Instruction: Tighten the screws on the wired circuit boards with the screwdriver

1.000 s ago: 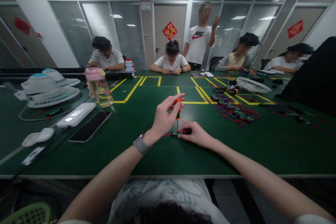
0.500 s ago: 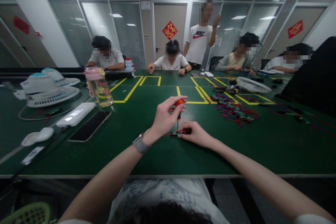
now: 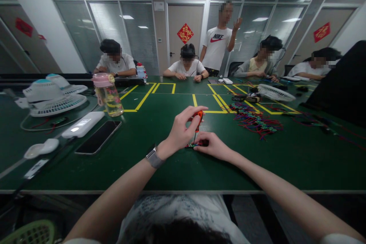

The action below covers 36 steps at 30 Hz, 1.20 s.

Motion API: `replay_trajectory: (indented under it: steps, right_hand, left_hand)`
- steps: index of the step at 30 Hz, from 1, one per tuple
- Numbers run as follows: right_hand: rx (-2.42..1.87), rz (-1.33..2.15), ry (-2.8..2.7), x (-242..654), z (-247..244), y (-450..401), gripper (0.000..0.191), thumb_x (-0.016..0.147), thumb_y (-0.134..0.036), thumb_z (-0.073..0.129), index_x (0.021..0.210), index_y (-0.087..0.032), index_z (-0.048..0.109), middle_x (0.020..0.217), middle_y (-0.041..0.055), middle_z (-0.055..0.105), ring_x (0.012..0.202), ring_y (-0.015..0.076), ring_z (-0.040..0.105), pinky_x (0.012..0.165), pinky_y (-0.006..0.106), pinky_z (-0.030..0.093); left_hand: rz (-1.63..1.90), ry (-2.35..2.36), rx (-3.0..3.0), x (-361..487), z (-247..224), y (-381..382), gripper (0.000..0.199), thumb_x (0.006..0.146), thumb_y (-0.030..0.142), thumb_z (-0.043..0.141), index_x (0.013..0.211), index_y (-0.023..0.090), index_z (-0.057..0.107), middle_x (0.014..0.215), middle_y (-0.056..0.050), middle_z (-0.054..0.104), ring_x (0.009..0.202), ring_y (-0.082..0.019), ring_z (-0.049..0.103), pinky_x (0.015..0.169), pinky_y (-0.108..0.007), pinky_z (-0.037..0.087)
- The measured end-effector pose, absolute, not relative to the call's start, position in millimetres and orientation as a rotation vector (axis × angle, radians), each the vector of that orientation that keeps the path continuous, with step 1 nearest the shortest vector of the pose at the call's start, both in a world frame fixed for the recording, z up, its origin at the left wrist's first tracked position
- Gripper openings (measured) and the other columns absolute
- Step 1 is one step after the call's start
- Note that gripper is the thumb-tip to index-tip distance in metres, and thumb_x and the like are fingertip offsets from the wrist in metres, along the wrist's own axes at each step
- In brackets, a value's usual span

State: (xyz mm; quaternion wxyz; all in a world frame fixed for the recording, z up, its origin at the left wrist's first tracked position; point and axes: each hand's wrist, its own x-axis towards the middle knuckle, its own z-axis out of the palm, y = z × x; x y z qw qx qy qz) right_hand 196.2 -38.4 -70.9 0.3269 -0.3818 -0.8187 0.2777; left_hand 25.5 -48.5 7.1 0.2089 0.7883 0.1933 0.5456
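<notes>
An orange-and-black screwdriver (image 3: 199,119) is gripped near its top by my left hand (image 3: 183,127), its shaft pointing down. The tip meets a small green circuit board (image 3: 190,145) with wires, lying on the green table (image 3: 171,171). My right hand (image 3: 211,145) pinches the board's right end, fingers closed on it from the right side. Part of the board and its wires is hidden behind my fingers.
Several wired circuit boards (image 3: 257,118) lie in a heap to the right. On the left are a phone (image 3: 98,137), a white power bank (image 3: 83,124), a pink-lidded bottle (image 3: 110,97) and white fans (image 3: 57,97). Several people sit or stand across the table.
My left hand has shifted slightly right, and the screwdriver handle has turned and leans a little more to the right. My right hand stays in place. The person opposite has drawn one hand inward.
</notes>
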Motion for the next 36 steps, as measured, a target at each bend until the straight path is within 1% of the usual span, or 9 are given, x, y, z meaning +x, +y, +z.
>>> replay_trajectory:
  steps: [5,10,14,16,19,23,27,30,36]
  right_hand:
    - [-1.010,0.729,-2.145,196.1,-69.7,-39.1,0.010,0.074,-0.021,0.070,0.083,-0.016,0.073,0.079,0.0034,0.064,0.069,0.0142,0.056,0.065,0.027,0.045]
    - [-1.021,0.733,-2.146,195.9,-69.0,-39.2,0.010,0.074,-0.021,0.071,0.082,-0.016,0.073,0.079,0.0036,0.063,0.068,0.0141,0.056,0.064,0.027,0.044]
    - [-1.021,0.735,-2.141,195.8,-69.5,-39.2,0.010,0.074,-0.020,0.071,0.082,-0.015,0.073,0.079,0.0036,0.063,0.067,0.0139,0.055,0.063,0.027,0.044]
    - [-1.024,0.737,-2.139,195.7,-69.6,-39.3,0.010,0.074,-0.020,0.071,0.082,-0.015,0.073,0.078,0.0032,0.062,0.067,0.0135,0.055,0.063,0.026,0.044]
    - [-1.026,0.738,-2.142,195.6,-69.3,-39.8,0.010,0.074,-0.019,0.071,0.083,-0.015,0.073,0.077,0.0025,0.061,0.067,0.0133,0.054,0.063,0.026,0.044]
    - [-1.040,0.746,-2.143,195.5,-67.9,-40.6,0.012,0.074,-0.020,0.071,0.084,-0.014,0.073,0.078,0.0029,0.060,0.067,0.0135,0.054,0.063,0.026,0.043]
    - [-1.026,0.757,-2.147,195.6,-67.4,-40.5,0.013,0.074,-0.020,0.070,0.085,-0.014,0.074,0.079,0.0042,0.061,0.069,0.0146,0.055,0.064,0.027,0.044]
    - [-1.018,0.761,-2.146,195.7,-67.8,-40.2,0.013,0.074,-0.020,0.070,0.085,-0.014,0.074,0.080,0.0048,0.062,0.069,0.0149,0.055,0.065,0.028,0.044]
    - [-1.025,0.746,-2.145,195.8,-68.0,-40.0,0.012,0.074,-0.019,0.071,0.084,-0.015,0.073,0.077,0.0032,0.060,0.067,0.0140,0.054,0.063,0.026,0.044]
  left_hand:
    - [1.740,0.621,2.159,26.7,7.6,-48.6,0.013,0.085,0.027,0.065,0.095,0.020,0.070,0.092,-0.005,0.058,0.088,-0.015,0.058,0.077,-0.027,0.052]
    - [1.576,0.547,1.974,24.1,6.0,-45.2,0.027,0.096,0.026,0.044,0.113,0.021,0.064,0.099,-0.006,0.062,0.083,-0.013,0.063,0.071,-0.025,0.054]
    - [1.544,0.568,2.016,24.3,4.8,-44.8,0.027,0.095,0.025,0.046,0.115,0.022,0.064,0.110,-0.007,0.062,0.099,-0.016,0.062,0.083,-0.027,0.053]
    - [1.522,0.539,2.008,26.3,3.7,-44.9,0.028,0.096,0.025,0.045,0.117,0.023,0.062,0.114,-0.007,0.060,0.098,-0.016,0.062,0.079,-0.026,0.055]
    - [1.558,0.568,2.031,28.9,3.0,-44.9,0.025,0.093,0.026,0.052,0.115,0.024,0.064,0.104,-0.006,0.059,0.086,-0.013,0.061,0.069,-0.023,0.055]
    - [1.732,0.718,2.160,27.0,5.2,-45.5,0.018,0.080,0.028,0.071,0.095,0.020,0.069,0.090,-0.003,0.053,0.083,-0.013,0.056,0.074,-0.025,0.052]
    - [1.697,0.678,2.140,24.2,5.9,-45.9,0.022,0.092,0.027,0.051,0.105,0.020,0.068,0.105,-0.007,0.055,0.098,-0.017,0.058,0.086,-0.031,0.051]
    - [1.589,0.531,1.994,25.8,3.8,-46.0,0.033,0.098,0.025,0.038,0.122,0.021,0.060,0.116,-0.009,0.059,0.096,-0.015,0.063,0.082,-0.029,0.054]
    - [1.753,0.661,2.096,28.2,4.5,-48.0,0.020,0.085,0.024,0.065,0.104,0.021,0.069,0.091,-0.003,0.059,0.081,-0.012,0.058,0.073,-0.025,0.051]
